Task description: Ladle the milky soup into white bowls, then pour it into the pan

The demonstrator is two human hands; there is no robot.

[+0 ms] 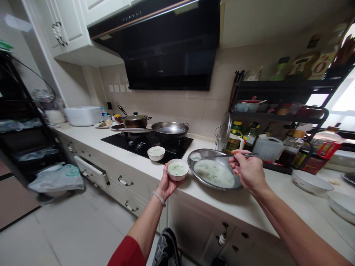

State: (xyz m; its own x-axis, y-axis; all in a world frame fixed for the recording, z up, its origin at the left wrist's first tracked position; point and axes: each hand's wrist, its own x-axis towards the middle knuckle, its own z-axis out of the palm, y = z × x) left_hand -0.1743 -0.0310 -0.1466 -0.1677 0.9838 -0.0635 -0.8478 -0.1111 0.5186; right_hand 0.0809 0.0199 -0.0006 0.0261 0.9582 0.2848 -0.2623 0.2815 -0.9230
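Observation:
My left hand [166, 184] is closed around a small white bowl [177, 177], holding it at the counter's front edge. Pale soup with green bits fills this bowl. In my right hand [247, 169] is the dark handle of a ladle [216, 157], gripped over the right rim of a wide steel basin [205, 183]. The ladle's round head [195, 156], with some soup in it, is at the basin's left side. More of the same pale, green-flecked soup [213, 173] lies in the basin. A second filled bowl [156, 157] stands by the stove's front edge, left of my left hand.
On the black stove [122, 139] sit a steel frying pan [169, 133] and a lidded pot [135, 122]. A leaning lid [224, 131] and a rack [283, 117] with bottles are behind the basin. White bowls [312, 186] stand at the right. One drawer [90, 170] juts out.

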